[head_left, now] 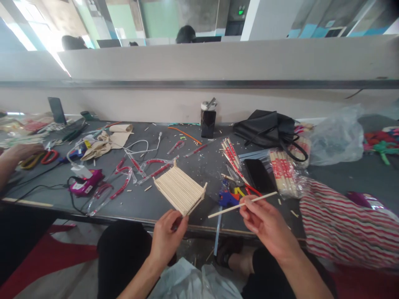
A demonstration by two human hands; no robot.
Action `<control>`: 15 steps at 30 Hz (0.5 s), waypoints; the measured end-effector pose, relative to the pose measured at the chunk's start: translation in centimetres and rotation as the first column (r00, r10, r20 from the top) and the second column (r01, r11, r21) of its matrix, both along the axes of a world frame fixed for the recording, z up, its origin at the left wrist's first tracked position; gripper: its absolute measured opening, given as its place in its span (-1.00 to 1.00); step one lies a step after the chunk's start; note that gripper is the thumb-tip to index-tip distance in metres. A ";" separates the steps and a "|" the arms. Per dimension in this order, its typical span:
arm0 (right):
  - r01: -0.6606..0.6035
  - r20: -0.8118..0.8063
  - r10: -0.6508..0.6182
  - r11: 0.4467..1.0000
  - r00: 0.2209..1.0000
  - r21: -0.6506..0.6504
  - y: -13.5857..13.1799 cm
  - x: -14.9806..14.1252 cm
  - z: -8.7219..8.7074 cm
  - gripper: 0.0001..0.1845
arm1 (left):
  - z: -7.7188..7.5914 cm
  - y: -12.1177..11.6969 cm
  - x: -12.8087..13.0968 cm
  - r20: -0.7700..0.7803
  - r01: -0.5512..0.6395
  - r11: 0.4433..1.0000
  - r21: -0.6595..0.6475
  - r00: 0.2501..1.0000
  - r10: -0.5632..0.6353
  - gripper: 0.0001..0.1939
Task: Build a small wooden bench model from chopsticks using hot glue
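My left hand (pixel 168 233) pinches the near corner of a small platform of pale wooden sticks (pixel 180 187), laid side by side with short posts at its corners. The platform is at the table's front edge. My right hand (pixel 268 222) holds a single wooden stick (pixel 220 213) between thumb and fingers, slanting up to the right and apart from the platform. Just behind that stick lies a blue glue gun (pixel 227 198) with a yellow part. Past it are loose sticks in red wrapping (pixel 231 152) and a dark phone lying flat (pixel 258 176).
Empty red-and-clear wrappers (pixel 126 182), a purple power strip (pixel 86 182) and cables cover the left side. A phone (pixel 208 124) stands upright at the back. Right are a black bag (pixel 268 128), packed sticks (pixel 283 172) and striped cloth (pixel 346 224). Another person's hand (pixel 25 151) is near scissors (pixel 50 156).
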State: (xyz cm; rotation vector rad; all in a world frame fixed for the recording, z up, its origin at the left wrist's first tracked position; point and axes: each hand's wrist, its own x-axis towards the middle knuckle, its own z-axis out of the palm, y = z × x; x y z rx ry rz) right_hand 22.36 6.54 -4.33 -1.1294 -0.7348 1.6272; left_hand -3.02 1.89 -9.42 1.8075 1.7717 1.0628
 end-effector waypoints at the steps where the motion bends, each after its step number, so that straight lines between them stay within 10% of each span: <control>1: -0.022 -0.008 0.022 1.000 1.000 -0.006 -0.1 -0.4 0.0 -0.72 | 0.2 -0.1 -0.8 -0.006 0.016 1.000 -0.011 1.000 -0.016 -0.74; 15: -0.078 -0.049 0.077 0.997 0.996 -0.001 -0.2 -6.6 -1.6 -0.72 | 1.2 0.4 -5.3 0.009 0.029 0.996 -0.089 1.000 -0.028 -0.90</control>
